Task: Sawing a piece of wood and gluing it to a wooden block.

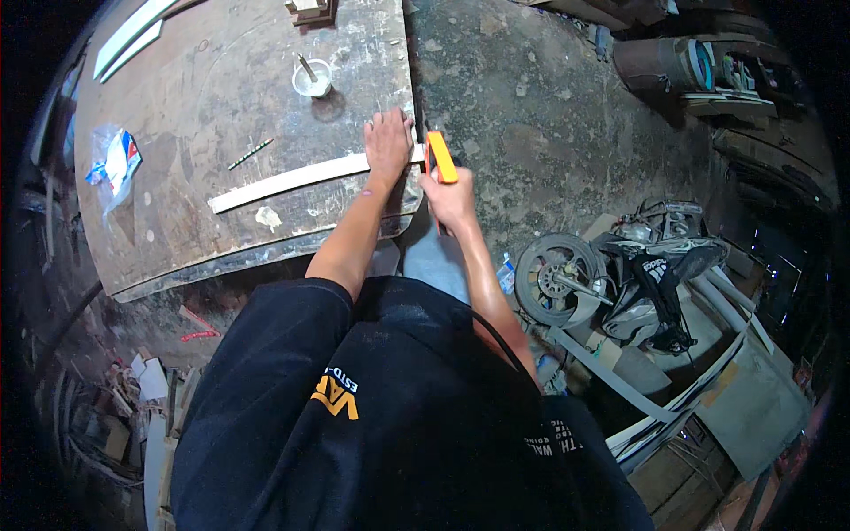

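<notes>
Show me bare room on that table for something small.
The roomiest bare patch of the table lies between the plastic cup, pencil, plastic bag and narrow white strips. A smaller one lies between the bag and the left end of the long strip. It's crowded at the right edge: left hand on the long strip, right hand gripping an orange tool.

A strip (292, 180) is lying on the table (212, 97) beneath the left grip (388, 149); at its right end, the right grip (452, 199) is holding a tool (441, 157). A cup (316, 90) is standing beyond and left of the left grip, a pencil (251, 154) lying farther left, a plastic bag (117, 166) farther still. A motorcycle (639, 270) is sitting behind and right of the right grip.
</notes>
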